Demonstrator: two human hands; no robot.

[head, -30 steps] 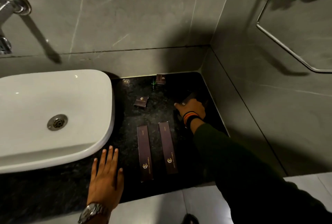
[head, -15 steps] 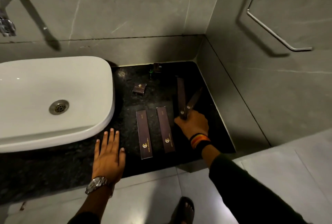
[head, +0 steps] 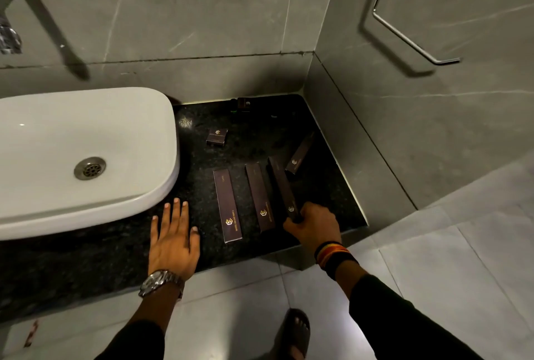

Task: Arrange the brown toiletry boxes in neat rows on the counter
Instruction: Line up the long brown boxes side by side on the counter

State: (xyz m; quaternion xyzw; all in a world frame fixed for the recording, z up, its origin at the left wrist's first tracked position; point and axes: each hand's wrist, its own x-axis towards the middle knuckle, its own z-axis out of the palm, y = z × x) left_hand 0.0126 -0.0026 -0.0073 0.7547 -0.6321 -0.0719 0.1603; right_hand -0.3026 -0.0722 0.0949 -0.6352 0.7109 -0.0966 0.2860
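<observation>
While the left hand (head: 174,239) rests flat, fingers spread, bracing on the counter (head: 115,255), the right hand (head: 313,225) clamps a long box (head: 281,186), lowering it beside two aligned boxes (head: 244,203) leftward, presumably extending the row.

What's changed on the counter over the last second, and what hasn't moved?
The right hand pulled back from the far corner toward the front edge, bringing two long boxes. It has let one go; that angled box lies behind the row. It holds the other long box beside the two laid boxes. Unchanged: the left hand flat on the counter, those two boxes, the small box.
</observation>
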